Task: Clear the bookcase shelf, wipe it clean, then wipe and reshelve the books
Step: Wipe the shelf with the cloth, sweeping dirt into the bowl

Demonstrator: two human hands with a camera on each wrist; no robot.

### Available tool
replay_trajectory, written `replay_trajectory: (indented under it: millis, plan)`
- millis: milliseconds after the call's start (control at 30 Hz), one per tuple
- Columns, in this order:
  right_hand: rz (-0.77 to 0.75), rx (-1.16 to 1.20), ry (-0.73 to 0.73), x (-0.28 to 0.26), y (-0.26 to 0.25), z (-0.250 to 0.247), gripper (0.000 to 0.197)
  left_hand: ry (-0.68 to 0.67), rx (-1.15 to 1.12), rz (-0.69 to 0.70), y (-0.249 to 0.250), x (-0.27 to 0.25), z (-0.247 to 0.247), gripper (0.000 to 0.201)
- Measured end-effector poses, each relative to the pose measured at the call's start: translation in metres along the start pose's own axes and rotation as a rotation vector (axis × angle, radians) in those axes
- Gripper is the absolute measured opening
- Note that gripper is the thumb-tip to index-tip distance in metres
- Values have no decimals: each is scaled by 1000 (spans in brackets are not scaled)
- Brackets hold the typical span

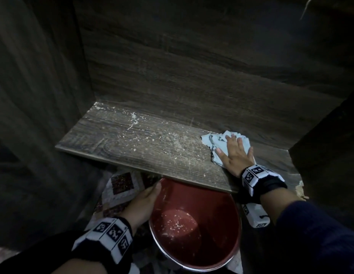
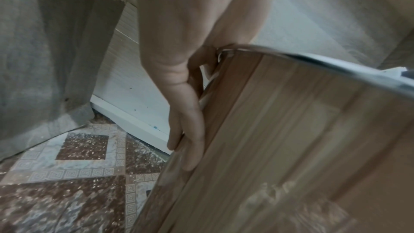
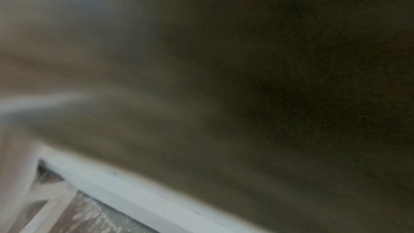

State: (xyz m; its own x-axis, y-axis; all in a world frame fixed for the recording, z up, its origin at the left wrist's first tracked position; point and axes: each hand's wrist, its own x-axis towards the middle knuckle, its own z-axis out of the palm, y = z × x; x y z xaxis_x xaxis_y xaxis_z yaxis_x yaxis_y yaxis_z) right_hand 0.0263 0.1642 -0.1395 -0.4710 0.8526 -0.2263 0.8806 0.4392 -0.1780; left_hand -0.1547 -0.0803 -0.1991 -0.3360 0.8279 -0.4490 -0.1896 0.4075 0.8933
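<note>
The dark wooden shelf (image 1: 132, 143) holds no books and is strewn with pale dust and crumbs. My right hand (image 1: 234, 153) lies flat with spread fingers on a light blue cloth (image 1: 221, 141) at the shelf's right end. Just below the shelf's front edge a bin (image 1: 194, 224), red inside with pale crumbs on its bottom, is held up. My left hand (image 1: 144, 202) grips its rim, thumb inside. In the left wrist view its fingers (image 2: 186, 130) lie down the bin's wood-patterned outer wall (image 2: 291, 139). The right wrist view is a dark blur.
The bookcase's left side panel (image 1: 33, 95), back panel (image 1: 211, 66) and right side panel (image 1: 330, 145) close in the shelf. Below lies a patterned brown and grey tiled floor (image 2: 78, 166) with a white skirting board (image 2: 134, 123).
</note>
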Motion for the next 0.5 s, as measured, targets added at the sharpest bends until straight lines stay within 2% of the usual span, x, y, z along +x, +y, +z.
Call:
replay_trajectory:
  millis: [233, 367, 500]
  plan:
    - [-144, -35, -22, -17, -21, 9, 74, 18, 46, -23, -4, 0, -10, 48]
    - [-231, -14, -30, -32, -32, 11, 69, 22, 82, 2, 5, -4, -11, 39]
    - [-352, 63, -14, -50, -36, 18, 63, 29, 95, 21, 12, -9, -16, 42]
